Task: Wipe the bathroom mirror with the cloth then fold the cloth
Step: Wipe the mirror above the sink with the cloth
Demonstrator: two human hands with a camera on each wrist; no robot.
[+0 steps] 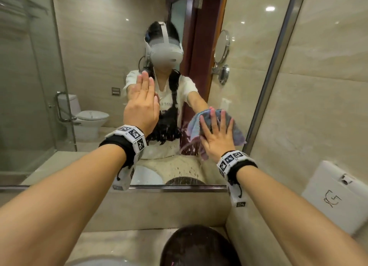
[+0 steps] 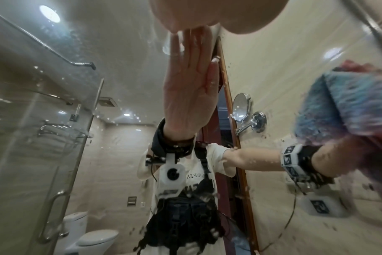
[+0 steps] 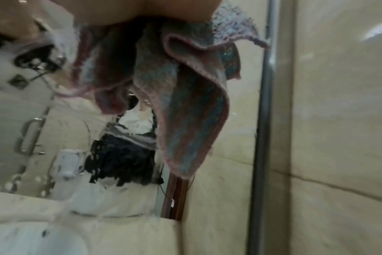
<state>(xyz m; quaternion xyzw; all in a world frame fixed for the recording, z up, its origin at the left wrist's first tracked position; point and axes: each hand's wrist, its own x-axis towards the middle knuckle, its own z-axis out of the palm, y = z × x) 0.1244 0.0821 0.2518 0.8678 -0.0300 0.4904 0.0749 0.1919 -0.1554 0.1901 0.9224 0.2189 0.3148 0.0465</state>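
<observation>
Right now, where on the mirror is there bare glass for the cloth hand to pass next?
Free: the glass left of the left hand, and the strip between that hand and the cloth. Tight: the right hand presses the cloth beside the mirror's right frame.

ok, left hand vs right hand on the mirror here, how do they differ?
The left hand lies bare on the mirror with fingers together; the right hand has fingers spread and presses the cloth against the glass. The left hand sits higher and nearer the middle; the right hand is lower, close to the mirror's right frame edge. Both are flat, straight-fingered, and wear marker wristbands.
</observation>
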